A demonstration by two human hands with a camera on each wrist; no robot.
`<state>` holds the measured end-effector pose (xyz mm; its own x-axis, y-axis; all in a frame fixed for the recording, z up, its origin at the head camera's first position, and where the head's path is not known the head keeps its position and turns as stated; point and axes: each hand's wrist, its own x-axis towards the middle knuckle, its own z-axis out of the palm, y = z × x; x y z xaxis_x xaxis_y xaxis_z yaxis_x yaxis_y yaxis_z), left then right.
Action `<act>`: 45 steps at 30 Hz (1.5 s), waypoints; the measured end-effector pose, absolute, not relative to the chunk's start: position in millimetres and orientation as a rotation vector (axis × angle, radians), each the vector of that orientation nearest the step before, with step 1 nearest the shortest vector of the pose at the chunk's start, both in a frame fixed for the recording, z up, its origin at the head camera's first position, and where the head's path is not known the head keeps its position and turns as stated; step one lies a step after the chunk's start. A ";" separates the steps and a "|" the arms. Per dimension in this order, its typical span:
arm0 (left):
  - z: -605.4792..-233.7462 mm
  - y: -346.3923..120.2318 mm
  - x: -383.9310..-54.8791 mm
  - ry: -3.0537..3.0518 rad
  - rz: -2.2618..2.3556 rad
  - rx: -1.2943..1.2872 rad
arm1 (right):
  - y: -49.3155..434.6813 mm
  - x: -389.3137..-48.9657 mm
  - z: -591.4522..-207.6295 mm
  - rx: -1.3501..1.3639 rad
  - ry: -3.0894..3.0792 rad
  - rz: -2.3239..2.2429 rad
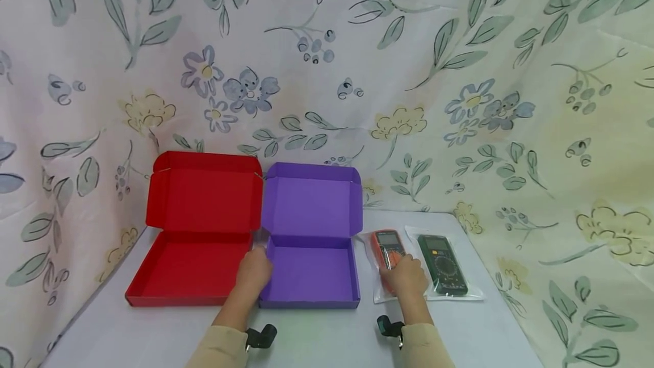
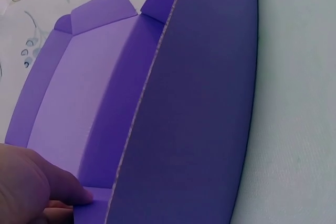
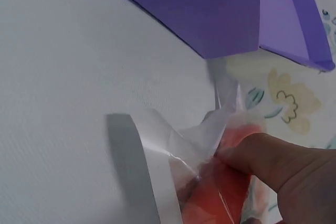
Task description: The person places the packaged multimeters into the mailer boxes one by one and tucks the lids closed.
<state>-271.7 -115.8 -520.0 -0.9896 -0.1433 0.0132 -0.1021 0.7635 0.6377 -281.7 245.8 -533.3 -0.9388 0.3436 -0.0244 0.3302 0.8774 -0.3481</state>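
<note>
The left hand (image 1: 254, 268) is pinching the purple box (image 1: 311, 274) by its left wall, digits closed on it. Right of that box, the right hand (image 1: 410, 277) is gripping the bagged red meter (image 1: 386, 244); farther right, the green meter (image 1: 443, 266) is lying.

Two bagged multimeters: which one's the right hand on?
The orange-red multimeter, the one nearer the purple box: the right hand grips it through its clear bag. The green multimeter, to its right, has no hand on it.
</note>
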 end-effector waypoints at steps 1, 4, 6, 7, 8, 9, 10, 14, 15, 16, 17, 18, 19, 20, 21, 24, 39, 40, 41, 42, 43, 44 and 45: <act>-520.3 -115.6 -272.1 -2.892 -1.037 0.187 | 245.9 -281.3 -534.3 -0.549 -2.997 0.548; -520.5 -115.3 -273.3 -2.891 -1.023 0.153 | 244.9 -279.7 -535.5 -0.569 -2.974 0.556; -520.4 -115.5 -273.8 -2.895 -1.018 0.147 | 243.8 -277.9 -535.4 -0.578 -2.975 0.565; -520.1 -115.5 -273.9 -2.897 -1.019 0.149 | 243.2 -276.8 -535.1 -0.580 -2.977 0.568; -520.1 -115.6 -274.3 -2.900 -1.019 0.154 | 242.5 -275.7 -534.5 -0.582 -2.977 0.573; -519.8 -115.4 -274.3 -2.903 -1.019 0.159 | 242.0 -274.6 -533.8 -0.581 -2.976 0.578; -519.6 -115.5 -274.3 -2.906 -1.018 0.164 | 241.6 -273.7 -533.2 -0.578 -2.973 0.583; -521.5 -114.5 -274.7 -2.912 -1.000 0.169 | 240.9 -270.9 -530.3 -0.576 -2.953 0.591; -521.9 -114.1 -274.5 -2.911 -0.994 0.168 | 241.2 -270.6 -529.9 -0.578 -2.951 0.594; -522.1 -113.5 -274.3 -2.910 -0.988 0.167 | 241.5 -270.1 -529.9 -0.582 -2.951 0.599; -522.4 -113.0 -274.1 -2.911 -0.982 0.168 | 241.9 -269.4 -529.7 -0.587 -2.949 0.603; -522.5 -112.4 -273.8 -2.911 -0.979 0.167 | 242.3 -268.8 -529.6 -0.592 -2.948 0.611; -522.4 -111.9 -273.5 -2.910 -0.982 0.172 | 242.7 -268.1 -529.5 -0.595 -2.949 0.616; -521.7 -111.4 -273.3 -2.906 -0.987 0.176 | 243.1 -267.4 -529.1 -0.596 -2.950 0.620; -521.2 -111.0 -273.1 -2.903 -0.989 0.179 | 243.5 -266.5 -528.6 -0.598 -2.950 0.620; -520.1 -110.4 -272.9 -2.903 -1.003 0.194 | 244.5 -264.1 -526.5 -0.601 -2.949 0.623; -520.3 -110.5 -272.2 -2.921 -1.010 0.181 | 249.2 -249.3 -513.9 -0.620 -2.942 0.722; -519.9 -110.3 -272.1 -2.920 -1.008 0.179 | 248.9 -248.1 -511.6 -0.619 -2.940 0.728; -519.7 -110.3 -272.0 -2.919 -1.008 0.179 | 248.6 -247.0 -509.4 -0.617 -2.939 0.731; -519.6 -110.5 -272.0 -2.917 -1.007 0.180 | 248.1 -246.0 -507.0 -0.615 -2.940 0.733; -519.6 -110.7 -272.3 -2.914 -1.005 0.178 | 247.6 -244.9 -504.5 -0.613 -2.942 0.732; -519.6 -110.9 -272.3 -2.914 -1.003 0.176 | 247.0 -243.7 -501.8 -0.610 -2.941 0.734; -519.8 -111.2 -272.4 -2.913 -1.002 0.177 | 246.5 -242.5 -499.1 -0.607 -2.944 0.731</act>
<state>-272.4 -111.2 -519.8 -0.9919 -0.1264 0.0153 -0.0903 0.7829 0.6156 -242.5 246.5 -499.1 -0.9219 0.3845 -0.0465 0.3616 0.8114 -0.4592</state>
